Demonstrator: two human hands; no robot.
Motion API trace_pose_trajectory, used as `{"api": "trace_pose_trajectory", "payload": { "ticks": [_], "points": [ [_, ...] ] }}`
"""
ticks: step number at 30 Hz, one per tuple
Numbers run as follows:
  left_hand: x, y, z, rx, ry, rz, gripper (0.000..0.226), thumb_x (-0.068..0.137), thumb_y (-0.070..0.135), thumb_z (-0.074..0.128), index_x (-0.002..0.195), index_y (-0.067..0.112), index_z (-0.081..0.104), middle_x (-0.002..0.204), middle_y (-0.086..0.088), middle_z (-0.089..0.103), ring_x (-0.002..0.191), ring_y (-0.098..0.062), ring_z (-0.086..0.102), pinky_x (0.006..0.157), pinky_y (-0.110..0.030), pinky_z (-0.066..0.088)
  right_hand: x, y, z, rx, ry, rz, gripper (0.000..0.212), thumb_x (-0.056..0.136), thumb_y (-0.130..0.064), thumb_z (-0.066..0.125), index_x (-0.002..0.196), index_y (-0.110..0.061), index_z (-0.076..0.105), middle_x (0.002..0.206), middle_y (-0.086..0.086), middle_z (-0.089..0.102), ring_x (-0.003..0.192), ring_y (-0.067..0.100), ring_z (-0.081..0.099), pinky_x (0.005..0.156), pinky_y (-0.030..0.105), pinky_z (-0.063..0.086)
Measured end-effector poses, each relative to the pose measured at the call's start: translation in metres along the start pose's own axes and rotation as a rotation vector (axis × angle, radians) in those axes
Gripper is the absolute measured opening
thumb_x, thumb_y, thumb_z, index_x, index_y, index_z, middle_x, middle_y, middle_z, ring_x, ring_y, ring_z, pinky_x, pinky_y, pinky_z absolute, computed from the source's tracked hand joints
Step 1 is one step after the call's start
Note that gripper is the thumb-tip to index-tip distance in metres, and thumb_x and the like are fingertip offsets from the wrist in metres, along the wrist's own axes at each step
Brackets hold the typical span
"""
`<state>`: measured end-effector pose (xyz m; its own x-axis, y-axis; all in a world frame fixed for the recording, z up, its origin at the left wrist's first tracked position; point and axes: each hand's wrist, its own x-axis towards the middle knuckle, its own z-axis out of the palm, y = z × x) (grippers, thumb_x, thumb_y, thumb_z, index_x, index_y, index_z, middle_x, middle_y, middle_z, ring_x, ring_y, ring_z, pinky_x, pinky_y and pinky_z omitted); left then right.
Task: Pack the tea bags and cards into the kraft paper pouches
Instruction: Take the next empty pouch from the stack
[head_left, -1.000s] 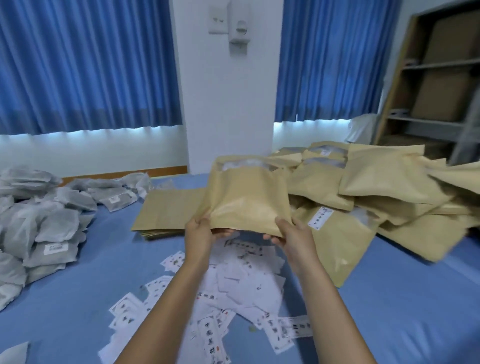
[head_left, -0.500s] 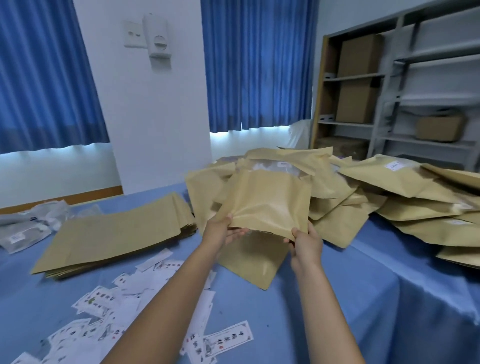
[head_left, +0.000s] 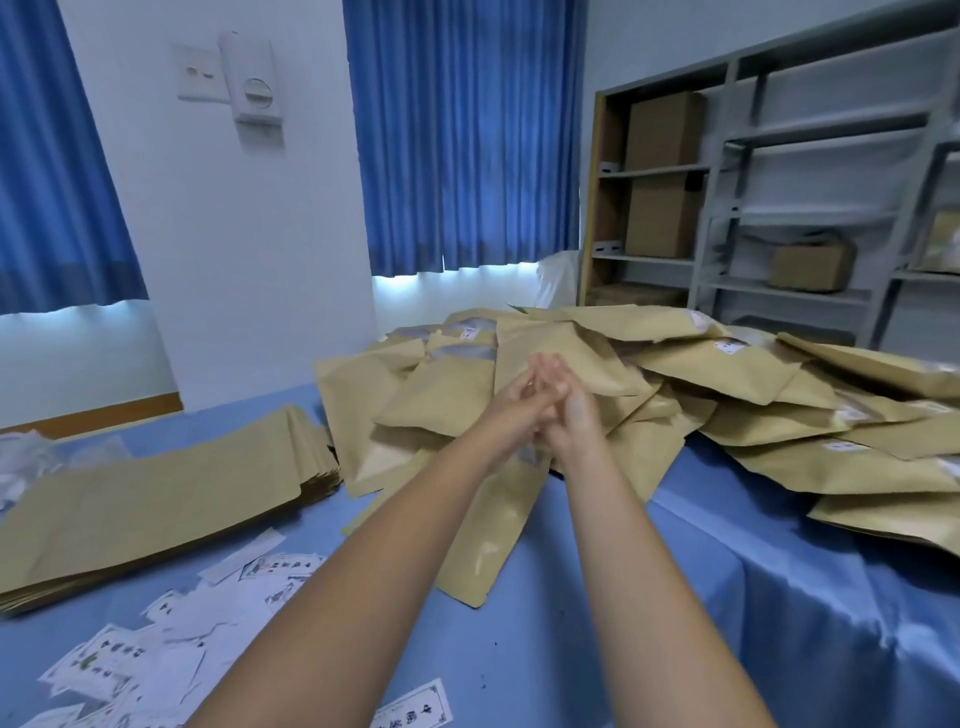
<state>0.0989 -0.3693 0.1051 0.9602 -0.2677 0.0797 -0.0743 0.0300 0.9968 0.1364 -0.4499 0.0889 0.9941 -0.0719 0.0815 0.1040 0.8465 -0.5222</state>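
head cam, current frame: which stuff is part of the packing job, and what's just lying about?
Job: pile of bulging pouches; stack of flat pouches; cards; tea bags (blurred, left edge); left hand and right hand, pressed together, holding nothing.
Lying about: cardboard boxes; shelving; curtains; wall switch.

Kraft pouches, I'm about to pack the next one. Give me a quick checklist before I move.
1. Left hand free: ok, it holds nothing and touches the right hand above the filled pouch pile.
2. Right hand free: ok, nothing held.
3. Empty pouch stack available: ok, flat on the table at left.
4. Cards available: ok, scattered loose at front left.
5. Tea bags available: cannot tell, only a blurred pale patch at far left.
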Motion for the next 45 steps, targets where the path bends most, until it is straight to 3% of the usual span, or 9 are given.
{"api": "trace_pose_trajectory", "payload": {
  "ticks": [4,10,14,20,23,29,33,37,45],
  "points": [
    [-0.014,-0.022,-0.027,0.456,0.136,0.025,0.05,0.095,0.028,0.053,0.141,0.012,0.043,0.142,-0.009,0.047,0.128,-0.022,0.047,0.104,-0.026,0.036,-0.015,0.059,-0.001,0.016,-0.043,0.161,0.042,0.1,-0.005,0.034,0.141,0.001,0.038,0.145,0.016,0.043,0.133,0.023,0.043,0.102,0.03,0.037],
    [-0.061,-0.054,-0.134,1.25,0.81,0.148,0.056,0.09,0.032,0.058,0.137,0.011,0.038,0.148,-0.017,0.024,0.133,-0.029,0.033,0.102,-0.038,0.036,-0.042,0.13,-0.003,0.017,0.047,0.298,0.038,0.101,0.002,0.035,0.137,0.015,0.034,0.138,0.03,0.045,0.127,0.035,0.048,0.11,0.037,0.036],
    [-0.107,-0.083,-0.214,1.637,0.712,-0.512,0.085,0.09,0.051,0.052,0.148,0.006,0.011,0.149,-0.022,0.026,0.141,-0.035,0.021,0.11,-0.045,0.024,-0.06,0.173,-0.003,-0.032,0.091,0.389,0.037,0.101,0.004,0.034,0.136,0.017,0.034,0.138,0.031,0.044,0.129,0.037,0.045,0.112,0.039,0.033],
    [-0.167,-0.101,-0.258,1.817,0.609,-0.384,0.024,0.09,0.01,0.049,0.112,0.017,0.055,0.105,0.0,0.067,0.098,-0.019,0.064,0.079,-0.028,0.045,-0.09,0.23,0.029,-0.235,0.047,0.454,0.037,0.1,0.003,0.039,0.135,0.014,0.038,0.138,0.029,0.046,0.128,0.034,0.048,0.108,0.035,0.038],
    [-0.2,-0.089,-0.264,1.705,0.709,-0.188,0.017,0.071,0.005,0.069,0.085,0.016,0.068,0.078,-0.003,0.07,0.071,-0.02,0.067,0.059,-0.025,0.048,-0.111,0.254,0.057,-0.376,0.037,0.45,0.03,0.099,-0.007,0.049,0.126,0.006,0.051,0.133,0.027,0.051,0.116,0.034,0.056,0.1,0.035,0.046],
    [-0.27,-0.081,-0.304,1.054,0.573,0.103,0.017,0.089,0.008,0.057,0.099,0.007,0.072,0.108,-0.012,0.068,0.101,-0.021,0.063,0.089,-0.017,0.044,-0.138,0.278,0.102,-0.395,-0.112,0.572,0.025,0.093,-0.021,0.06,0.116,-0.011,0.059,0.1,0.011,0.068,0.076,0.022,0.067,0.055,0.03,0.055],
    [-0.3,-0.089,-0.334,1.059,0.616,0.105,0.031,0.087,-0.009,0.055,0.112,0.002,0.069,0.123,-0.007,0.063,0.116,-0.021,0.058,0.096,-0.007,0.034,-0.152,0.31,0.106,-0.525,-0.126,0.542,0.033,0.092,0.011,0.046,0.124,0.002,0.051,0.118,0.02,0.06,0.086,0.027,0.06,0.068,0.034,0.052],
    [-0.293,-0.105,-0.324,1.043,0.56,0.114,0.041,0.086,0.02,0.065,0.126,0.017,0.062,0.133,0.011,0.051,0.124,-0.007,0.048,0.093,0.002,0.025,-0.171,0.341,0.109,-0.499,-0.127,0.629,0.025,0.092,0.01,0.048,0.116,0.009,0.053,0.089,0.018,0.063,0.071,0.028,0.061,0.053,0.03,0.049],
    [-0.295,-0.102,-0.333,1.033,0.596,0.138,0.04,0.074,0.036,0.077,0.111,0.021,0.071,0.122,0.008,0.063,0.106,-0.005,0.059,0.089,-0.025,0.048,-0.181,0.349,0.109,-0.414,-0.235,0.773,0.021,0.097,0.003,0.041,0.089,0.009,0.059,0.079,0.019,0.063,0.069,0.026,0.063,0.051,0.03,0.048]
  ]
}}
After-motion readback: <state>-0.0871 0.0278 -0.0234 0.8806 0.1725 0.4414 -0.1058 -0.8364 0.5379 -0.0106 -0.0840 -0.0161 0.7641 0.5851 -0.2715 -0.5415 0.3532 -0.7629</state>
